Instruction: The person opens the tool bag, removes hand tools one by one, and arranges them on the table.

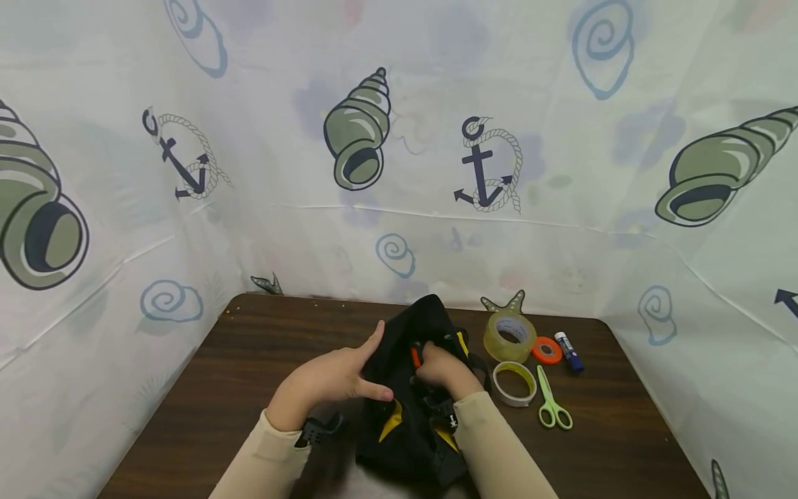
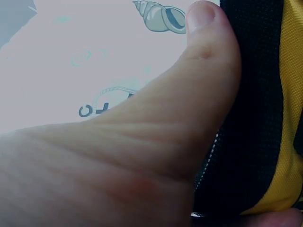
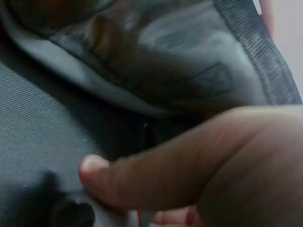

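A black bag (image 1: 411,436) with yellow panels stands on the table, its mouth tipped toward me. My left hand (image 1: 330,380) lies against the bag's left side, thumb pointing up along it and a finger reaching straight across its front. In the left wrist view the thumb (image 2: 203,71) is straight beside the black fabric. My right hand (image 1: 444,371) reaches into the bag, fingers partly hidden. Beside those fingers shows an orange-red piece (image 1: 416,357). In the right wrist view the thumb (image 3: 137,182) presses on a grey-and-black object (image 3: 78,213) with an orange edge; its kind cannot be told.
Right of the bag lie a wide roll of clear tape (image 1: 510,336), a narrower tape roll (image 1: 514,384), a small orange tape roll (image 1: 546,351), a glue stick (image 1: 569,352) and green scissors (image 1: 550,402). A printed cloth (image 1: 430,242) surrounds the dark wooden table (image 1: 262,346).
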Tool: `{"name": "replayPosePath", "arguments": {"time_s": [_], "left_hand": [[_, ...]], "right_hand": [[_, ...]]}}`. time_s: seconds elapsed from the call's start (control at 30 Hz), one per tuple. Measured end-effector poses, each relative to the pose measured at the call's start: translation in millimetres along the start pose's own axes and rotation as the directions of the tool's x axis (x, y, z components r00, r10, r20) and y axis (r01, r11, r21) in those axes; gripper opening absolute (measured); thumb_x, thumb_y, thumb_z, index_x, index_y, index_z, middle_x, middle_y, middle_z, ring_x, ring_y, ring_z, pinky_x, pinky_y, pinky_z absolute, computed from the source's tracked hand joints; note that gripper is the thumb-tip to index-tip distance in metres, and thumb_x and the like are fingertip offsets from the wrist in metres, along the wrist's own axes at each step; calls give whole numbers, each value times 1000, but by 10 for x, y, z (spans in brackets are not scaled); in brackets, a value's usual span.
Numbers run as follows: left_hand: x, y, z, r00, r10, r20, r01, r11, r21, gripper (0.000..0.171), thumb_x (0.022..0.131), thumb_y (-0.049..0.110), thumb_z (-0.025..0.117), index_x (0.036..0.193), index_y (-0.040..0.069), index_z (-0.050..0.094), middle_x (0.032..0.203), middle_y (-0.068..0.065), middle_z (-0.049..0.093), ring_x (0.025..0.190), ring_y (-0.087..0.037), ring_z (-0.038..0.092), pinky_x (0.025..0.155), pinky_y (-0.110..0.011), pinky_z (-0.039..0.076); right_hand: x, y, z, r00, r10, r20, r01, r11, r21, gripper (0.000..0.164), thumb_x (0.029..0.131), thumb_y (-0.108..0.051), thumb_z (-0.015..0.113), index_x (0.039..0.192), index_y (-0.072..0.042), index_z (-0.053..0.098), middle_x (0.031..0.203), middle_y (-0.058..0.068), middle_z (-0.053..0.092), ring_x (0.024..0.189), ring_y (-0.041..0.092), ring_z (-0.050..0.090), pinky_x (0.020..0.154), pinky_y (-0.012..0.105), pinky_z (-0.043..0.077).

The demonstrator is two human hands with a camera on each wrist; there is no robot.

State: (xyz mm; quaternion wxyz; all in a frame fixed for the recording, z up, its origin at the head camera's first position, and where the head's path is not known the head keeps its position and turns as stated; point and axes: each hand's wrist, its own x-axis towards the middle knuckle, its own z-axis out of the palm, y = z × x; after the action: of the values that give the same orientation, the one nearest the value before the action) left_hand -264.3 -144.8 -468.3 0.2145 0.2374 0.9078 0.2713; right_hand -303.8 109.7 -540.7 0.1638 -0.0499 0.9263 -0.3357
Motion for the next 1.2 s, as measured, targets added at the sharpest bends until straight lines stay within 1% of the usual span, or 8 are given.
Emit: {"name": "replayPosePath", "arguments": {"time_s": [0.17,0.37,0.57,0.8,0.93,1.03,1.13,1.2], "left_hand": [[5,16,-10,1000,2,-6,-2,1000,2,128,90,69,80,173,43,-14,111,4,80,118,-20,75,112,-54,55],[21,12,-21,1000,13,-8,-13,1000,-2,129,90,69,80,172,42,-16,100,7,78,110,-16,76,111,-53,55],[13,14,-18,1000,23,-18,-23,1000,-4,133,87,71,81,173,41,-16,125,-4,80,121,-24,75,113,-55,54],[34,2,34,1000,2,-17,-2,1000,-25,132,86,71,82,173,45,-13,150,-10,69,134,-29,69,116,-56,52],[40,-3,57,1000,11,-1,-11,999,-42,131,87,70,82,172,46,-15,121,-2,79,127,-26,72,116,-57,52],[42,-6,60,1000,18,5,-18,999,-38,130,88,70,80,171,46,-17,95,6,74,119,-22,73,115,-56,52],[39,-3,55,1000,22,11,-21,999,-33,129,89,71,79,171,45,-18,88,6,71,114,-20,74,114,-55,53],[36,1,52,1000,20,12,-20,999,-29,129,89,71,79,171,45,-17,89,7,71,114,-20,74,114,-55,53]], "right_hand": [[-144,-93,-121,999,-42,-7,42,999,34,38,94,-15,83,118,-1,58,95,13,64,79,29,62,72,40,52],[-353,-198,-318,995,-100,-5,100,992,80,39,92,-16,84,117,-3,56,93,11,66,75,24,63,71,36,55],[-600,-230,-512,989,-148,-10,147,967,210,49,96,-20,84,129,-5,52,95,10,69,72,22,63,68,34,55],[-857,-177,-704,970,-243,-18,236,921,310,59,101,-24,79,145,-5,44,112,9,73,88,22,63,80,34,52],[-1005,-75,-834,962,-266,-64,271,900,342,59,105,-22,75,150,-5,41,114,13,68,85,25,55,76,33,46],[-1136,7,-938,964,-236,-120,264,906,331,62,107,-24,73,156,-6,40,115,13,68,85,24,53,74,32,44],[-1271,110,-1035,965,-195,-176,241,923,299,65,107,-27,73,159,-8,40,115,13,69,85,23,54,72,31,44],[-1351,195,-1092,965,-174,-198,225,935,275,65,107,-29,73,159,-9,39,116,13,70,87,23,55,72,31,45]]}}
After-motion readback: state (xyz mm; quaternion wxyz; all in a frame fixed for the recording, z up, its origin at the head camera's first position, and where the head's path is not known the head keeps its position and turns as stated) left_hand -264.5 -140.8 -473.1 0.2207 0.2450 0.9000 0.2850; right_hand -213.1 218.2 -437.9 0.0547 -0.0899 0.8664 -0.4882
